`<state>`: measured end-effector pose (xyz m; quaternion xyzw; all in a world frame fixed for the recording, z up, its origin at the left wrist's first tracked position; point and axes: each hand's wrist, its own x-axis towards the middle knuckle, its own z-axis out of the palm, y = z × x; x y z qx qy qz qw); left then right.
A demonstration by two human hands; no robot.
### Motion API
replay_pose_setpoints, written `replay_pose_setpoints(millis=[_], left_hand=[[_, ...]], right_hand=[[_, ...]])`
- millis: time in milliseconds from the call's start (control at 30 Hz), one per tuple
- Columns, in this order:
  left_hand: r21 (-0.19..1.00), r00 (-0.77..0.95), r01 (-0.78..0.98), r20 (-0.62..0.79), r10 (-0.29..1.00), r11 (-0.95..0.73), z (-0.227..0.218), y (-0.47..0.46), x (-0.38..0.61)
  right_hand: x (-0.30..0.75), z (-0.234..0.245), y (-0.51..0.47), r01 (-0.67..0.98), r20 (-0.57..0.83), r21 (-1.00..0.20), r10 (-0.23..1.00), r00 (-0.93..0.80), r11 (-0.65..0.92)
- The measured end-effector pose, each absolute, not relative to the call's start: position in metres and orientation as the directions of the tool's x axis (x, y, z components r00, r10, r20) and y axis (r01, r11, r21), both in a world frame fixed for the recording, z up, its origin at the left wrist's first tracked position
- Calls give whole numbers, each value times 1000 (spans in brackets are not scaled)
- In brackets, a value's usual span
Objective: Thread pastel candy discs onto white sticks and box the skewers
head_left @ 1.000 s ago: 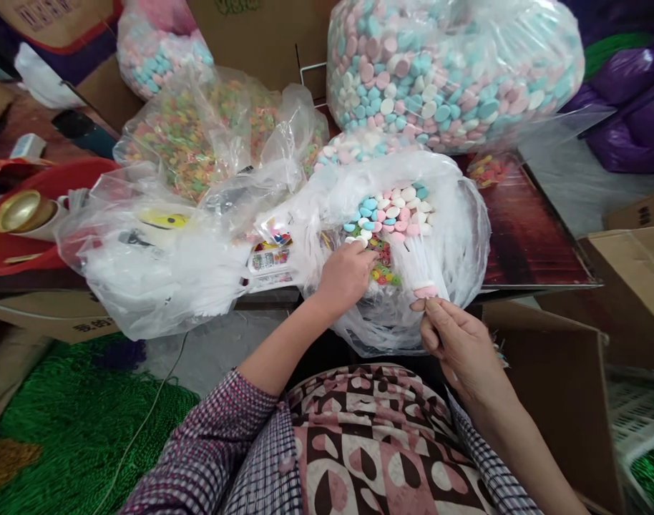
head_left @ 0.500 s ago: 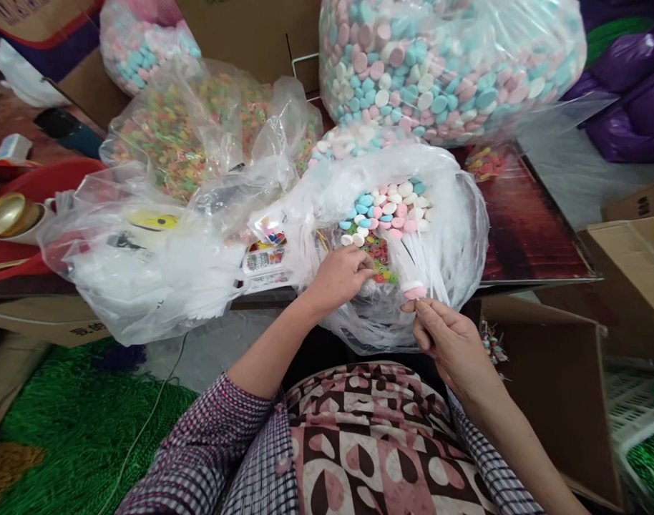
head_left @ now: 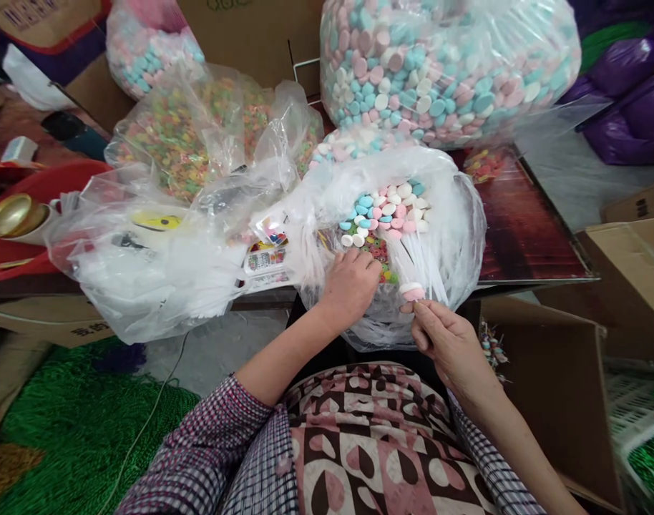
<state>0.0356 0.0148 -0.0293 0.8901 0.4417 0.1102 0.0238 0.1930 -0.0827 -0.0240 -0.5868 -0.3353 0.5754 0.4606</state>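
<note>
My right hand (head_left: 448, 336) pinches a thin stick just below a white and pink candy piece (head_left: 412, 291) at its end; most of the stick is hidden by the fingers. Beside it, my left hand (head_left: 353, 285) reaches over small ring-shaped gummies (head_left: 378, 250), fingers bent and close together, their tips partly hidden. Just beyond lie pink, white and blue candies (head_left: 394, 209). Thin white sticks (head_left: 424, 261) fan out right of the gummies. All of these sit in a work spot lined with clear plastic (head_left: 469, 236).
Behind stand a large bag of pastel candies (head_left: 445, 79) and a bag of coloured ring gummies (head_left: 198, 129). A plastic bag of white items (head_left: 160, 272) lies to the left, near a red basin (head_left: 85, 172). An open carton (head_left: 552, 400) stands at the lower right.
My left hand has shifted slightly right and spread over the ring gummies, its fingers less curled. My right hand holds the candy stick in nearly the same place.
</note>
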Motion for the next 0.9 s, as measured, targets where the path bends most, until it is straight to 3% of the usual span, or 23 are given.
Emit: replay_pose_setpoints(millis=[133,233,300,367,433,500,600,733,833,900], left_hand=[[163,592,768,190,783,-620,-35,15,37],[263,576,751,188,796,-605,-37,22,36],[413,526,726,183,830,-551,-35,26,34],[652,427,628,169,889,-425,-32,30,32],[893,333,391,89,939,-224,-29,31,30],[994,301,108,-19,954,-15,-27,32,28],[982,294,-125,-97,951,139,-27,30,26],[983,268,-133,-90,959,129,-31,28,25],[995,247,34,80,966,-91,-30,25,23],[931,255,193,258,932,-310,-28,24,21]], right_hand=[[193,-25,-83,-125,-353,-932,929,114,-339],[193,-26,-84,-114,-348,-935,930,118,-335],[193,-26,-85,-104,-347,-936,931,116,-336],[192,-25,-85,-90,-345,-937,933,102,-337],[191,-24,-84,-71,-343,-938,937,63,-339],[189,-23,-83,-44,-337,-941,941,21,-336],[186,-21,-79,8,-312,-950,950,-2,-312],[185,-22,-76,79,-304,-950,953,2,-303],[185,-20,-76,103,-313,-944,949,23,-314],[184,-18,-76,91,-333,-938,943,22,-333]])
